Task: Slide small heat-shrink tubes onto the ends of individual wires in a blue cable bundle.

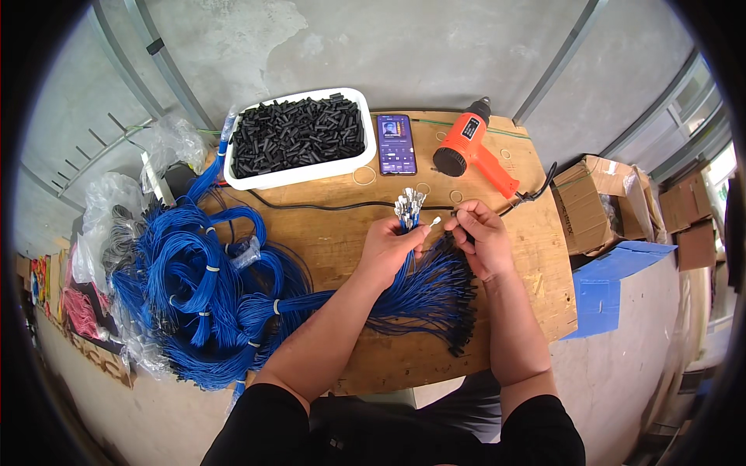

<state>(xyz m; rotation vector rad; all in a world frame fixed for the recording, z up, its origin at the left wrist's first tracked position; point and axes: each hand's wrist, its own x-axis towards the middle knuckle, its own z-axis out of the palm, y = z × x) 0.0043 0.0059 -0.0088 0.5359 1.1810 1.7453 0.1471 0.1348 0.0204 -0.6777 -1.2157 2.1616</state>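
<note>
My left hand (pixel 385 250) is closed round an upright bundle of blue wires (pixel 405 226). Bare metal terminals (pixel 409 203) cluster at the bundle's top, above my fingers. One single terminal (pixel 435 221) sticks out sideways by my left thumb, toward the other hand. My right hand (pixel 483 239) is pinched just right of that terminal, with a small dark piece at its fingertips, too small to name. Below both hands the blue wires (pixel 412 299) fan out over the table to the right, and their far ends carry black sleeves (pixel 465 311).
A white tray (pixel 367 124) full of short black tubes stands at the back, beside a phone (pixel 396 145). An orange heat gun (pixel 470 147) lies at the back right, its black cable crossing the wooden table (pixel 536 256). Coiled blue wire bundles (pixel 186 272) cover the left; cardboard boxes (pixel 590 206) stand right.
</note>
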